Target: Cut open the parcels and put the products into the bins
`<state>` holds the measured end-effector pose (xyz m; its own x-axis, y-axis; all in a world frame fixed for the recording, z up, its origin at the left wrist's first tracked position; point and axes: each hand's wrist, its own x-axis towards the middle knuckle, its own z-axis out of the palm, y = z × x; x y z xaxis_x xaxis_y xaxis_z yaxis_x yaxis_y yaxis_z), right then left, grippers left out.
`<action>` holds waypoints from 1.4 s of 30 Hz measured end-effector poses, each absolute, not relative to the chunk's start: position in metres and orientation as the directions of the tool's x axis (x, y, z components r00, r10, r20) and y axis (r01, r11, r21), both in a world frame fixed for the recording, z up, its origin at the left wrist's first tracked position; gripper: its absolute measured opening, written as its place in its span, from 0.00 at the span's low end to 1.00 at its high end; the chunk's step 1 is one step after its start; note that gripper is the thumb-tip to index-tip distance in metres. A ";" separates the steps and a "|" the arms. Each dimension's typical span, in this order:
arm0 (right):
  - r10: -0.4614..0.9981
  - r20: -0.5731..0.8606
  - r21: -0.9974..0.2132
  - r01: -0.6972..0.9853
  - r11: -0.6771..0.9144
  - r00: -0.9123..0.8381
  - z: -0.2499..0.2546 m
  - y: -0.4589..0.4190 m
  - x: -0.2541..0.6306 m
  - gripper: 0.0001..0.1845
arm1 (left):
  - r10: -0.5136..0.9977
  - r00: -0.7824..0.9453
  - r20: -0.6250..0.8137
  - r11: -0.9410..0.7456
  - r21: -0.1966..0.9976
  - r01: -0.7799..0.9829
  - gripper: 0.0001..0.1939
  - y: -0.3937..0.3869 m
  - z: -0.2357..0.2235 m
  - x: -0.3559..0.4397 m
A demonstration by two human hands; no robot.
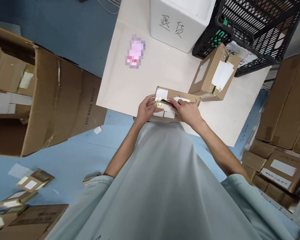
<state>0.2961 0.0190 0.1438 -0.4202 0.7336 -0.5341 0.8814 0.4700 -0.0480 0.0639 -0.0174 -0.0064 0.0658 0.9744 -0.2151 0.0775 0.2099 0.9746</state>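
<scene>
A small cardboard box (181,95) with white labels and clear tape lies at the table's near edge, against my shirt. My left hand (146,108) grips its left end, with the fingers on the far side and the thumb toward the top. In my right hand (187,111) is a red and black utility knife (168,102), its tip pointing left over the taped, labelled face of the box. Whether the blade touches the tape cannot be made out. To the right stands a larger cardboard box (202,81) with papers stuck on it.
A white foam bin (175,33) and a black plastic crate (255,30) stand at the back of the white table (130,86). A blurred pink item (135,52) lies at left. Left of the table is a big open carton (65,96); stacked boxes (280,170) line the right.
</scene>
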 end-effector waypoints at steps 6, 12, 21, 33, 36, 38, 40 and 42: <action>0.607 -0.601 0.015 0.752 0.659 -0.520 0.150 0.040 0.278 0.35 | 0.969 0.071 -0.237 0.232 0.969 0.081 0.27 -0.017 -0.003 0.063; 0.570 -0.629 0.007 0.729 0.684 -0.529 0.147 0.041 0.265 0.36 | 0.972 0.077 -0.222 0.217 0.973 0.077 0.26 -0.017 -0.004 0.062; 0.608 -0.594 0.038 0.736 0.676 -0.527 0.146 0.027 0.254 0.32 | 0.973 0.093 -0.209 0.197 0.973 0.123 0.28 -0.016 -0.014 0.060; 0.645 -0.694 0.227 0.753 0.617 -0.320 0.166 0.016 0.361 0.29 | 0.974 0.054 -0.218 0.210 0.969 0.129 0.24 -0.013 -0.011 0.055; 0.637 -0.726 0.234 0.776 0.585 -0.261 0.167 0.004 0.400 0.33 | 0.971 0.079 -0.228 0.216 0.967 0.136 0.25 -0.011 -0.012 0.057; 0.648 -0.719 0.217 0.805 0.553 -0.250 0.158 -0.003 0.415 0.34 | 0.972 0.078 -0.223 0.210 0.967 0.147 0.24 -0.009 -0.013 0.060; 0.687 -0.686 0.205 0.843 0.497 -0.239 0.143 -0.007 0.425 0.33 | 0.973 0.073 -0.220 0.206 0.965 0.163 0.24 -0.007 -0.012 0.064; 0.742 -0.631 0.192 0.881 0.432 -0.227 0.128 -0.012 0.431 0.33 | 0.973 0.070 -0.218 0.202 0.961 0.187 0.24 -0.007 -0.009 0.066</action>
